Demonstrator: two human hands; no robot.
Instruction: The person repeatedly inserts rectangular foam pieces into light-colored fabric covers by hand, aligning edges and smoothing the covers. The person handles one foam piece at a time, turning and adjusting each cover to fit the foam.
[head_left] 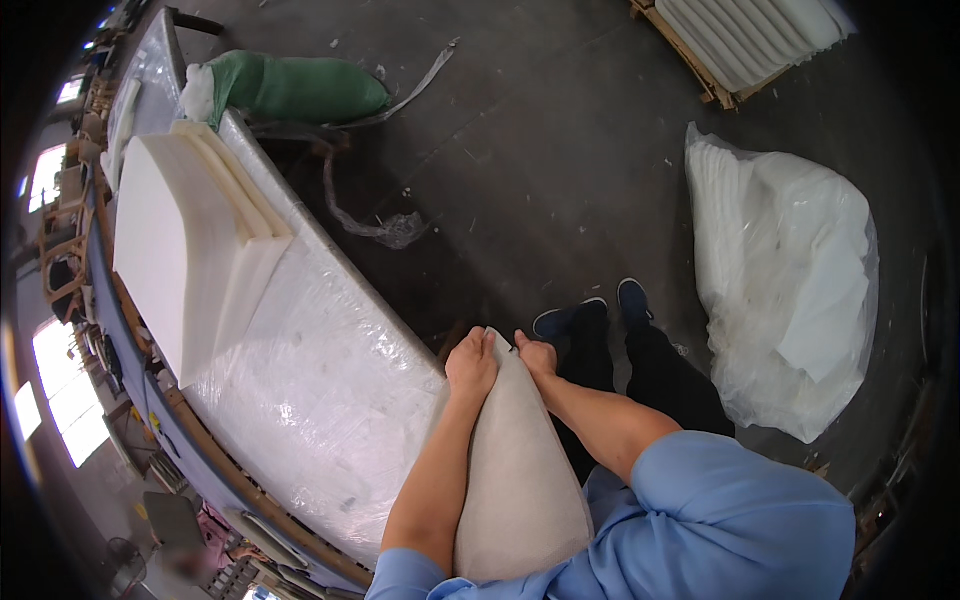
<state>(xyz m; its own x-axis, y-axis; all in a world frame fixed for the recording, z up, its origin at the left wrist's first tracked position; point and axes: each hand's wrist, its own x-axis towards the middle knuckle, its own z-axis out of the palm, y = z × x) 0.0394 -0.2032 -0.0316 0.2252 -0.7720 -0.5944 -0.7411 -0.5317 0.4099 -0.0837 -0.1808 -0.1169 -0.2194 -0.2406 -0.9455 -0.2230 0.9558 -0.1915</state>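
A beige fabric cushion [520, 470] lies lengthwise between my forearms, its wide end close against my body and its narrow end pointing away. My left hand [472, 362] is closed on the left side of that narrow end, near the table's edge. On the opposite side my right hand [536, 356] grips the cushion's edge with bent fingers. A small dark bit shows beside the right fingertips, too small to name; it may be part of a closure. The undersides of both hands' grips are hidden.
A table [310, 390] covered in clear plastic film runs along my left, bearing stacked white foam slabs [160, 240]. A green sack [300, 90] with white filling lies beyond. Plastic strips [400, 230] litter the floor. Rightward are a clear bag of white sheets [790, 280] and a loaded pallet [725, 95].
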